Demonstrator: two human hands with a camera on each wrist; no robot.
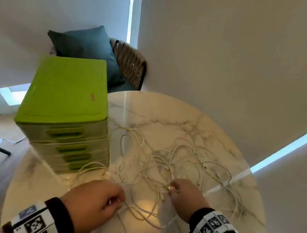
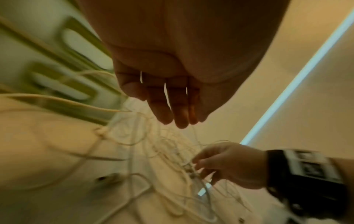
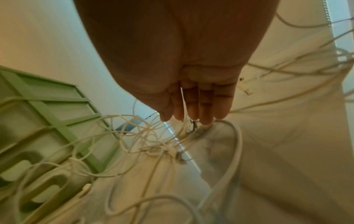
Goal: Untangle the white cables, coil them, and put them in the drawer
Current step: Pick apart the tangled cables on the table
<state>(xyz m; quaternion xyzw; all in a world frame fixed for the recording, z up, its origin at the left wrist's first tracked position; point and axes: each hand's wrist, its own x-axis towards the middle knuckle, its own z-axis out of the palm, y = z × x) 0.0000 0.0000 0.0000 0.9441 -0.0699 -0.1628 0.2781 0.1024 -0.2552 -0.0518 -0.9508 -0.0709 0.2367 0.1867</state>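
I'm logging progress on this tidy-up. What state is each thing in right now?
white cables: tangled, spread on the table, none coiled.
green drawer unit: upright on the table, drawers all closed.
left hand: pinching a cable.
right hand: fingers at the tangle, grip unclear.

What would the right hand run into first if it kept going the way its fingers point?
Probably the white cable tangle just beyond the right hand, spread on the marble table. Depth is unclear.
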